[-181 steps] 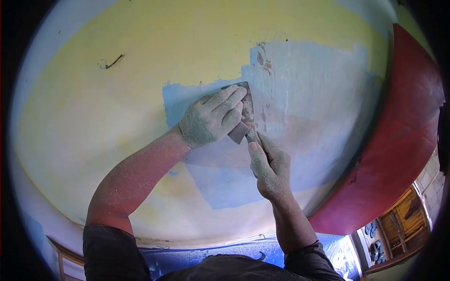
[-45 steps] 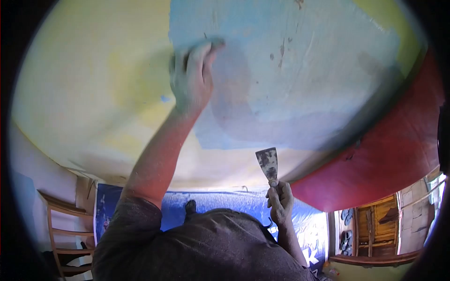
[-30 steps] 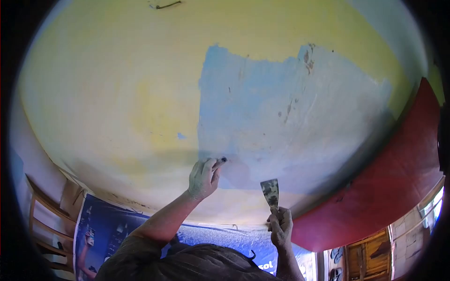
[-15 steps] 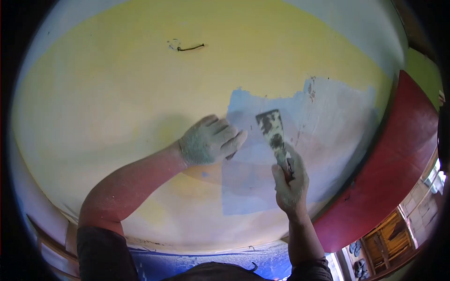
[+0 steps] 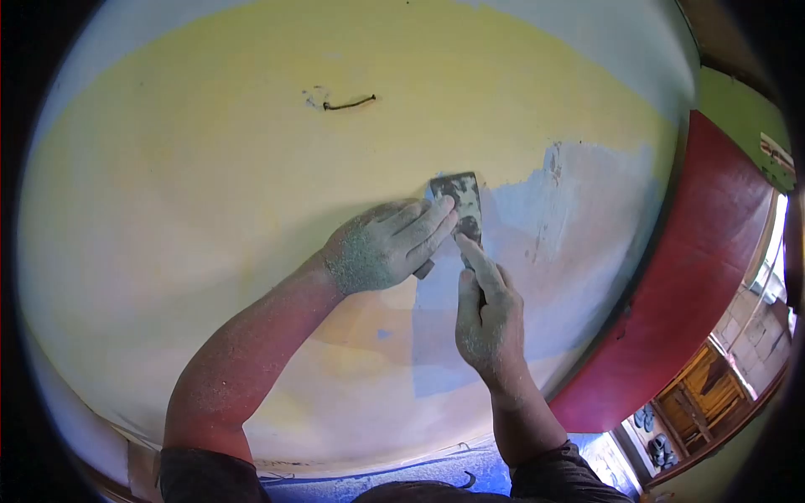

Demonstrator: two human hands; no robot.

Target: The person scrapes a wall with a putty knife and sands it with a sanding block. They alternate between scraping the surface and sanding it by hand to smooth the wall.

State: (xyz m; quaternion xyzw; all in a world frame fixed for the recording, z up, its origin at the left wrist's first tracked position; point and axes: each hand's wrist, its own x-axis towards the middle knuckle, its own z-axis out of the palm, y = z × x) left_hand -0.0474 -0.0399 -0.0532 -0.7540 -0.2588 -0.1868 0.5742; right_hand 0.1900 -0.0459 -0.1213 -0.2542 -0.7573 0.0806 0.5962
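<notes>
**Scraper flat on the wall, blade edge up, both hands on it**

The scraper (image 5: 458, 194) lies against the yellow wall (image 5: 235, 193) near the middle of the view. It sits at the upper left corner of the blue patch (image 5: 579, 210), where the yellow coat is gone. Its long axis runs from the right hand up the wall and leans a little to the left. The broad, paint-stained blade is the top end, and its straight working edge points up, at the border between blue and yellow. The handle points down toward the person and is hidden inside the fist.

The right hand (image 5: 488, 323) is clamped around the handle. Its index finger (image 5: 475, 256) is stretched out along the shank toward the blade. The left hand (image 5: 381, 249) comes in from the left with its fingers straight and close together, not curled around anything. Its fingertips (image 5: 444, 220) press on the lower left part of the blade. Both hands and forearms are coated in pale dust.

Above and to the left of the hands, well apart from the blade, a bent nail (image 5: 348, 103) sticks out of the yellow paint. A small blue fleck (image 5: 382, 334) shows below the left hand. At the right, a dark red door frame (image 5: 713, 268) borders the wall, with wooden shelving (image 5: 700, 407) beyond it. A blue sheet (image 5: 470, 471) lies at the foot of the wall.
</notes>
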